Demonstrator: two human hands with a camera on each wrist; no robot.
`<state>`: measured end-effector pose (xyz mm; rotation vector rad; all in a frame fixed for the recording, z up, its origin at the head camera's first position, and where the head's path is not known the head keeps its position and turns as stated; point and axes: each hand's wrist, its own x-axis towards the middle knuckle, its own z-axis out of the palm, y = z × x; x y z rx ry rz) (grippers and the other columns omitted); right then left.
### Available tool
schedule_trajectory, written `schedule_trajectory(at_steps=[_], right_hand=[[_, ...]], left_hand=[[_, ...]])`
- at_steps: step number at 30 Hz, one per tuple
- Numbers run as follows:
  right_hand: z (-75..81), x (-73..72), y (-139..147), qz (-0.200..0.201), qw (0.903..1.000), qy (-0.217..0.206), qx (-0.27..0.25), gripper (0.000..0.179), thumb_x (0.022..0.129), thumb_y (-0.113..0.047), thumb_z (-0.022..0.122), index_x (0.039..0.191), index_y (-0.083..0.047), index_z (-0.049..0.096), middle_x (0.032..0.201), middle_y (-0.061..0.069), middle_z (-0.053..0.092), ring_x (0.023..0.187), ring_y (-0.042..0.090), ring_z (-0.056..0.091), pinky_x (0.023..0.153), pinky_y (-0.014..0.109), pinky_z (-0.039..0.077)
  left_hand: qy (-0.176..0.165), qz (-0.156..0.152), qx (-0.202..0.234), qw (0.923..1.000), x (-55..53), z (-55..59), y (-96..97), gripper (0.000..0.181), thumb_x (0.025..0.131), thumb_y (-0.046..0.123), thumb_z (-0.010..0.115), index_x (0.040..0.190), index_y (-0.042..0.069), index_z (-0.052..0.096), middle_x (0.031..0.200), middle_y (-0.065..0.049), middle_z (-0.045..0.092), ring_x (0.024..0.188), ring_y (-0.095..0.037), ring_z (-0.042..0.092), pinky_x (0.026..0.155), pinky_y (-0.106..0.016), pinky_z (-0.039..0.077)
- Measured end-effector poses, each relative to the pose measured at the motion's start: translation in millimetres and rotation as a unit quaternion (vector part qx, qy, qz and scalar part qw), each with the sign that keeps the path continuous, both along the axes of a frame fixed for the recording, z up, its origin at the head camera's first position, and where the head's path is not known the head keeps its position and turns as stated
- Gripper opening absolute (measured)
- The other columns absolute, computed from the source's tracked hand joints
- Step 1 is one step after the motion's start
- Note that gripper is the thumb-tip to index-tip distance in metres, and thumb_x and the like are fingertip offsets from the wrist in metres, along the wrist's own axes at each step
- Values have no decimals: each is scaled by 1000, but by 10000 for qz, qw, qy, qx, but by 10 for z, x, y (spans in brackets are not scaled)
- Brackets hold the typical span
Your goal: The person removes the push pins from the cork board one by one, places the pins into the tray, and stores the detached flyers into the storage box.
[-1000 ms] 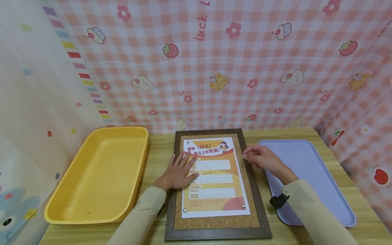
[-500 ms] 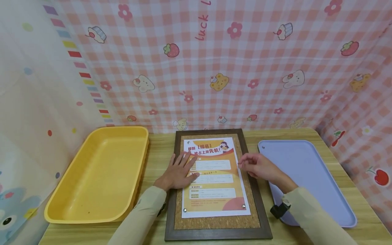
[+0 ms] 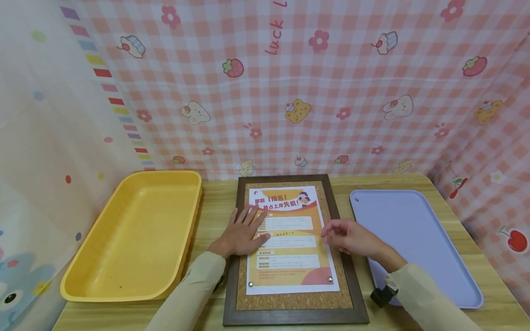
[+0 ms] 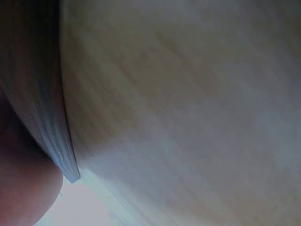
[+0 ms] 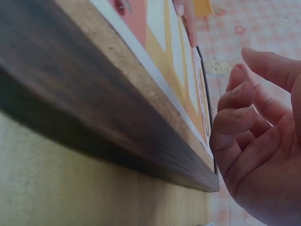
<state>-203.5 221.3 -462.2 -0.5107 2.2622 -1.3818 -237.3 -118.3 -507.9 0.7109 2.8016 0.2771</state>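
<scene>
A cork board [image 3: 290, 301] in a dark wooden frame lies on the table with a printed poster [image 3: 285, 288] on it. Silver pushpins sit at the poster's top left [image 3: 255, 193], bottom left [image 3: 250, 284] and bottom right [image 3: 330, 279]. My left hand [image 3: 242, 234] rests with spread fingers on the poster's left side. Over the right edge of the poster hovers my right hand [image 3: 352, 236], its fingers loosely bent. In the right wrist view no thing shows between the fingers [image 5: 235, 117] of that hand.
A yellow tray [image 3: 192, 220] stands left of the board. To the right lies a shallow lilac tray [image 3: 418, 239], with one small pushpin [image 3: 357, 200] near its upper left corner. A pink checked cloth [image 3: 256, 92] hangs behind the wooden table [image 3: 215, 211].
My right hand has moved from the frame's upper right side toward me and slightly left, over the poster's edge, uncovering the pushpin in the lilac tray. My left hand has stayed put.
</scene>
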Motion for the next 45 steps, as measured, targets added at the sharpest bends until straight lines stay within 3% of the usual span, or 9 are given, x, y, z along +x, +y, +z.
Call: schedule_trajectory(at_steps=[7,12,16,19,27,31,37,45], right_hand=[[-70,95,60,732,9973,-33,-84,14,96,-7,61,105,3,65,82,7,63,72,6,55,65,22,48],[-97,149,87,1170,9929,79,-186,14,96,-9,65,104,2,66,72,-6,52,60,0,42,57,19,40],[-128,196,107,1398,9897,-107,-276,14,95,-8,66,105,1,67,68,-9,49,58,-1,44,60,18,43],[-150,231,131,1574,9868,-215,-327,14,95,-9,65,106,0,67,66,-5,51,57,-2,45,59,19,44],[-185,268,149,1956,9798,35,-416,13,95,-5,64,107,-2,67,66,14,51,56,-5,39,55,17,42],[-165,308,147,2124,9755,-175,-546,15,94,-5,66,109,-1,67,67,23,50,54,-5,36,56,17,44],[-156,336,155,2235,9730,-248,-527,20,91,-9,71,110,-4,68,67,24,52,51,-4,36,50,15,38],[-171,344,176,2280,9716,-271,-566,21,91,-10,71,111,-4,68,68,24,52,50,-4,35,50,15,39]], left_hand=[[-4,-41,21,10000,13,23,13,73,102,61,30,161,23,11,167,-7,2,153,-29,-4,120,-55,-7],[6,-58,80,10000,13,46,11,73,102,58,33,161,20,15,167,-10,5,153,-32,-1,119,-57,-6],[-46,11,37,10000,-8,13,8,74,101,62,30,161,24,10,167,-6,0,154,-28,-5,119,-55,-8],[-42,38,48,10000,-20,1,11,74,101,63,30,161,26,9,167,-4,-1,154,-27,-6,119,-55,-8],[20,43,-29,10000,-8,23,13,74,101,63,31,161,25,11,167,-5,0,154,-27,-4,120,-55,-7],[4,45,-18,10000,-19,-25,2,74,101,63,30,161,27,9,167,-4,0,153,-26,-6,120,-54,-9],[27,16,-79,10000,-26,-47,-8,73,101,63,28,161,27,7,167,-4,-1,153,-26,-6,120,-54,-8],[15,-12,-54,10000,-34,-56,-9,73,101,63,28,161,28,7,167,-3,-1,153,-25,-6,120,-53,-8]])
